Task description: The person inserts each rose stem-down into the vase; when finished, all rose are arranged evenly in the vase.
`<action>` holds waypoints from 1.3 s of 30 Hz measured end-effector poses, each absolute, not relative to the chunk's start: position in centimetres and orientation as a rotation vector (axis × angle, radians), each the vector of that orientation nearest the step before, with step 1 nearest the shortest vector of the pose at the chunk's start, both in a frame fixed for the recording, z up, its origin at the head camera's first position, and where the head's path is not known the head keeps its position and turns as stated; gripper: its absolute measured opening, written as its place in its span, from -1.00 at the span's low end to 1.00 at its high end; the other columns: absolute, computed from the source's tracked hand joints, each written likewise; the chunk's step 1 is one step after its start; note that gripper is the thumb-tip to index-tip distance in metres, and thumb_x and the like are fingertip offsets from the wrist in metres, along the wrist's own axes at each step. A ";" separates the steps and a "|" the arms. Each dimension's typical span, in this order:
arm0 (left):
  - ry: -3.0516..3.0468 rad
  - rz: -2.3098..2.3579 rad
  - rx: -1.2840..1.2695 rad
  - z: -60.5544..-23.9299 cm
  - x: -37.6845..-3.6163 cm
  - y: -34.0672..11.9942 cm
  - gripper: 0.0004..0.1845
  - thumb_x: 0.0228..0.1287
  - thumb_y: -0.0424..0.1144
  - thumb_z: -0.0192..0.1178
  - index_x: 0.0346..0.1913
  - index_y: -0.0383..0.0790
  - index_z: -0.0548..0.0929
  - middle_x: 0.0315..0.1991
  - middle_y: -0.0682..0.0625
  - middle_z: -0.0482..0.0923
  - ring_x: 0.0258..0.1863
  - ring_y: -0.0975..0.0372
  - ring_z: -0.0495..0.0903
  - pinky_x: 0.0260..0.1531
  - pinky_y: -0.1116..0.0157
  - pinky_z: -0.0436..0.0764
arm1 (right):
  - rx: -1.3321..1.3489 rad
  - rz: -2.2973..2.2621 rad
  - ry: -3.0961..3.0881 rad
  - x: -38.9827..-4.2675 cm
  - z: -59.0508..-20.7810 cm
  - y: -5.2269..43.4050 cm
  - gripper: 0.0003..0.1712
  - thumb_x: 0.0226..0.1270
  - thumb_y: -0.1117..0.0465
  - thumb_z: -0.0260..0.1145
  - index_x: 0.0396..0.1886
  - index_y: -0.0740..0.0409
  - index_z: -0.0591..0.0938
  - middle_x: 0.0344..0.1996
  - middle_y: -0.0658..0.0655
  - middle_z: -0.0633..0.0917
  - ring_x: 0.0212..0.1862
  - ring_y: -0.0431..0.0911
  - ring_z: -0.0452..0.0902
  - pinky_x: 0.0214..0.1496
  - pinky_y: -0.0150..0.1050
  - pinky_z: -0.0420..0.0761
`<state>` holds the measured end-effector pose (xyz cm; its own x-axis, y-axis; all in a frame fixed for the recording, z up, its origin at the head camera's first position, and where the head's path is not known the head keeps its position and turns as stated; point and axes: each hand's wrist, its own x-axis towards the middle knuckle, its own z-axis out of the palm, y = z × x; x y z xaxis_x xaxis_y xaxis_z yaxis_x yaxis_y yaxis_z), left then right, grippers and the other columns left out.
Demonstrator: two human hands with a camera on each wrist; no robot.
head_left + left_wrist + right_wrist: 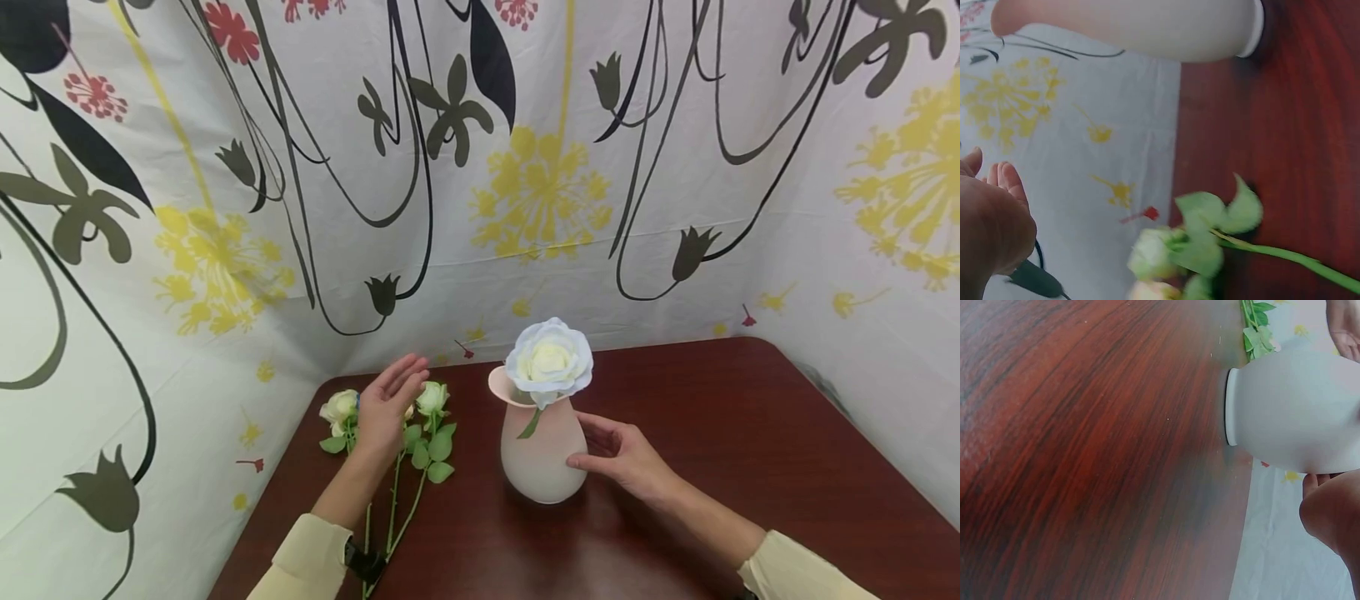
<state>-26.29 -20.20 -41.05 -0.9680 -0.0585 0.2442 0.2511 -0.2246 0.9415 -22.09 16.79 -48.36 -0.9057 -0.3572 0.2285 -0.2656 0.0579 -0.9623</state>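
Note:
A pale pink and white vase [542,454] stands upright on the dark wooden table. One artificial rose [549,362], white with bluish outer petals, rests in its mouth, a green leaf hanging over the front. My right hand [630,458] holds the vase's right side, thumb in front and fingers behind; the right wrist view shows this hand [1335,512] against the vase's wall [1297,412]. To the left of the vase, my left hand [384,412] is raised with fingers extended and nothing in it. It hovers over cream roses [432,400] and partly hides them.
Long green rose stems [408,512] run along the table's left side toward the near edge, under my left forearm. A white cloth [420,208] with printed flowers hangs behind and beside the table [697,400].

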 end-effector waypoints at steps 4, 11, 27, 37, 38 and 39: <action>-1.804 -2.334 -0.087 -42.9 -26.3 -21.4 -0.55 0.55 -0.35 0.29 0.41 -0.28 0.57 0.35 -0.25 0.59 0.20 0.20 0.69 0.33 0.15 0.57 | -0.659 -1.999 2.233 -22.1 -48.4 16.8 -0.18 0.32 0.29 0.59 0.52 0.32 0.47 0.40 0.33 0.57 0.42 0.26 0.49 0.31 -0.21 0.60; -1.916 -2.284 0.039 -46.0 -26.2 -22.9 -0.48 0.53 -0.36 0.31 0.46 -0.36 0.51 0.39 -0.31 0.54 0.18 0.23 0.71 0.18 0.30 0.66 | -0.647 -1.985 2.251 -22.1 -48.4 16.8 -0.17 0.31 0.27 0.59 0.52 0.32 0.47 0.40 0.33 0.57 0.42 0.28 0.49 0.33 -0.13 0.60; -2.375 -2.013 0.067 -49.2 -24.2 -23.1 -0.52 0.58 -0.42 0.22 0.43 -0.57 0.46 0.31 -0.44 0.55 0.35 -0.20 0.54 0.27 0.01 0.62 | -0.644 -1.997 2.238 -22.1 -48.4 16.8 -0.17 0.31 0.28 0.59 0.52 0.33 0.46 0.41 0.34 0.56 0.43 0.28 0.48 0.34 -0.15 0.59; -2.570 -1.790 -0.017 -50.3 -24.1 -23.1 -0.53 0.53 -0.39 0.28 0.37 -0.57 0.53 0.23 -0.43 0.62 0.28 -0.24 0.58 0.18 -0.05 0.67 | -0.652 -1.988 2.253 -22.1 -48.3 16.7 -0.17 0.32 0.28 0.59 0.52 0.33 0.46 0.41 0.34 0.56 0.43 0.28 0.47 0.34 -0.14 0.59; -2.586 -1.760 -0.019 -50.3 -24.0 -23.0 -0.54 0.53 -0.39 0.29 0.35 -0.57 0.55 0.21 -0.42 0.64 0.27 -0.24 0.59 0.17 -0.06 0.67 | -0.653 -1.989 2.251 -22.1 -48.3 16.7 -0.17 0.31 0.28 0.59 0.52 0.33 0.46 0.41 0.34 0.56 0.43 0.28 0.47 0.34 -0.14 0.59; -2.600 -1.735 -0.019 -50.4 -24.0 -22.9 -0.55 0.52 -0.38 0.29 0.34 -0.56 0.57 0.20 -0.42 0.65 0.26 -0.24 0.60 0.17 -0.07 0.67 | -0.652 -1.989 2.252 -22.1 -48.3 16.7 -0.17 0.31 0.28 0.59 0.52 0.33 0.46 0.41 0.34 0.56 0.43 0.28 0.47 0.33 -0.15 0.59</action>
